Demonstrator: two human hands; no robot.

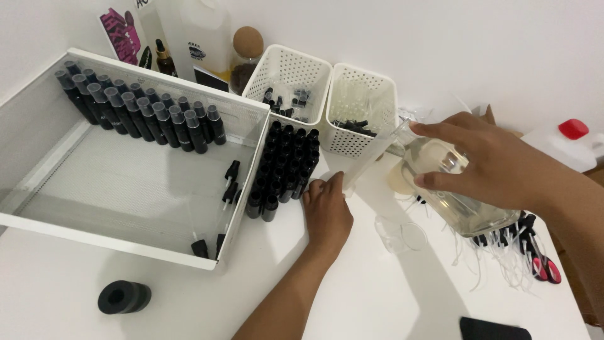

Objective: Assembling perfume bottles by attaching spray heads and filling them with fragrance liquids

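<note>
On a smooth white table (390,302), the person's right hand (497,167) wraps its grip firmly around a large clear glass bottle (456,195) of pale yellowish liquid, tilted so its neck points left towards a slim transparent measuring cylinder (371,162). The left hand (327,211) rests on the table with its fingers curled at the cylinder's base; whether they clasp it cannot be told. Just left of that hand stands a tight cluster of small black open-topped bottles (283,167). Farther left sits a wide, shallow white metal tray (119,236) with a perforated floor, holding a row of black bottles with clear plastic caps (141,113) along its far wall and a few loose black spray tops (229,182). Two white perforated plastic baskets (362,94) stand at the far side. A black cylindrical roll (124,296) lies near left, a small clear cup (402,234) sits beneath the big bottle, and red-handled scissors (544,264) lie at right among thin white tubes.
</note>
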